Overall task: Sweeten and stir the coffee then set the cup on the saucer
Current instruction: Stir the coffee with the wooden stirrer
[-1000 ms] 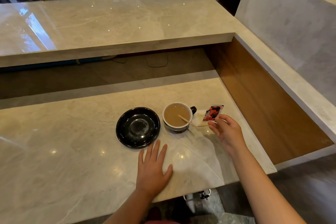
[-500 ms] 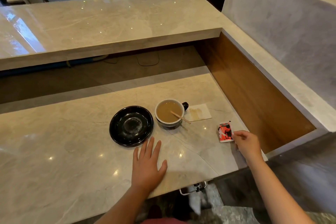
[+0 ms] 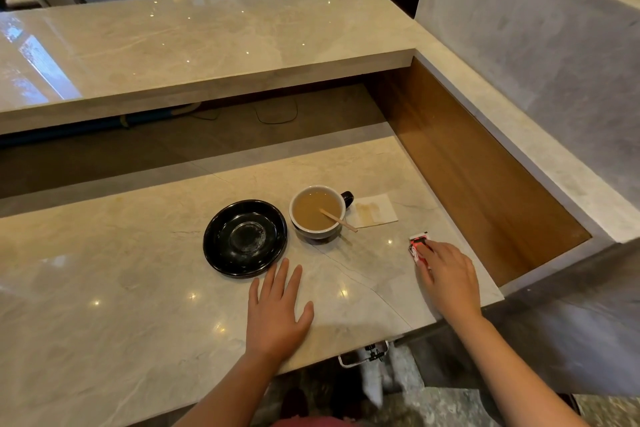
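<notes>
No legible text anywhere

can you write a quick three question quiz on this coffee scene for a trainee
1. True or false: the cup already stands on the black saucer.
2. Multiple choice: what lies under the right hand? A) the wooden stirrer B) a red sachet C) the napkin
3. Fill in: the wooden stirrer rests inside the ____.

Key
1. False. The cup stands on the counter, to the right of the saucer.
2. B. The fingers lie on the red sachet on the counter; the left hand lies flat, holding nothing.
3. Cup, with one end leaning over the rim towards the stained napkin.
</notes>
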Demonstrator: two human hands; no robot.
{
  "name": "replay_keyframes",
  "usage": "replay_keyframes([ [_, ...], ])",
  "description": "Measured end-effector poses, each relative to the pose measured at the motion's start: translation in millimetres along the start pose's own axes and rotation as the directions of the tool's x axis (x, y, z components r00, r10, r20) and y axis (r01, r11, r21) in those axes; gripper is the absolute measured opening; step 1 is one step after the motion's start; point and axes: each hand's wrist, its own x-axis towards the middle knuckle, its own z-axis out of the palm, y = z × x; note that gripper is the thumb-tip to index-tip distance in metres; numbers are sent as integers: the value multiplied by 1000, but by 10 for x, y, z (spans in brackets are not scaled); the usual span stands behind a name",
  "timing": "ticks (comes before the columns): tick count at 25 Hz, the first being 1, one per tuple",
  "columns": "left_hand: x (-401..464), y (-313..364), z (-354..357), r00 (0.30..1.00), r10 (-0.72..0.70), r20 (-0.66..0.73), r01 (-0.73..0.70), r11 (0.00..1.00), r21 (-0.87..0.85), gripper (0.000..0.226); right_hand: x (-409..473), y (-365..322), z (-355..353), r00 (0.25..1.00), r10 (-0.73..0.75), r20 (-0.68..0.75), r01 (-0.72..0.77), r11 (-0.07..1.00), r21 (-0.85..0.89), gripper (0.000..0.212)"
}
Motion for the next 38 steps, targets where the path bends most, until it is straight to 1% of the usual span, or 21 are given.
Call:
replay_keyframes([
  [1, 3, 2, 0, 1000, 2, -2, -2, 1000, -1, 66, -32, -4, 31, 999, -53, 7, 54, 998, -18, 26],
  [2, 6, 0, -1, 1000, 3, -3, -3, 1000, -2, 66, -54, -8, 55, 997, -73, 22, 74, 997, -32, 27],
  [5, 9, -3, 3, 1000, -2, 4, 2, 1000, 2, 66, -92, -9, 95, 998, -30, 52, 33, 997, -69, 31],
  [7, 10, 0, 3, 1000, -4, 7, 4, 1000, 4, 66, -75, -49, 74, 1000, -2, 29, 4, 998, -65, 30],
  [8, 11, 0, 1, 1000, -4, 5, 4, 1000, 3, 66, -49, -98, 49, 1000, -12, 13, 13, 998, -57, 31],
  [10, 15, -3, 1, 1000, -6, 7, 6, 1000, 2, 66, 29, -254, -13, 998, -65, 4, 65, 998, -14, 38],
  [13, 12, -10, 14, 1000, -12, 14, 11, 1000, 26, 67, 184, -627, -94, 986, -164, 24, 161, 982, 100, 53],
  [16, 27, -3, 21, 1000, -13, 8, 13, 1000, 29, 67, 329, -947, -103, 950, -311, 7, 308, 946, 102, 57],
  [18, 26, -4, 28, 1000, -14, 9, 14, 999, 41, 67, 433, -1072, -99, 942, -335, -35, 336, 937, 91, 50],
  [21, 26, -7, 39, 1000, -10, -3, 10, 999, 47, 68, 524, -1172, -84, 935, -336, -112, 347, 932, 104, 22],
  [23, 28, 0, 29, 1000, 4, -22, -3, 999, 36, 67, 574, -1229, -103, 946, -304, -109, 322, 920, 226, 8],
  [24, 25, 2, 24, 999, 11, -31, -10, 1000, 28, 67, 609, -1262, -114, 955, -277, -102, 295, 903, 312, 5],
  [26, 12, -2, 22, 999, 20, -45, -19, 1000, 13, 67, 695, -1344, -132, 976, -201, -79, 214, 856, 471, 7],
  [28, 2, -9, 22, 998, 26, -57, -26, 1000, 5, 66, 794, -1407, -129, 993, -120, -22, 111, 813, 571, 13],
  [30, -2, -6, 22, 997, 33, -69, -34, 999, -10, 66, 885, -1432, -128, 996, -76, 39, 38, 802, 596, 18],
  [31, -2, -4, 22, 996, 37, -76, -39, 999, -22, 65, 929, -1433, -126, 996, -70, 52, 25, 800, 600, 18],
  [36, -10, -11, 26, 994, 50, -95, -54, 998, -43, 64, 1122, -1396, -154, 996, -67, 56, 18, 784, 621, 15],
  [38, -7, -17, 30, 994, 51, -92, -55, 998, -40, 64, 1132, -1324, -172, 997, -68, 30, 37, 795, 605, 14],
])
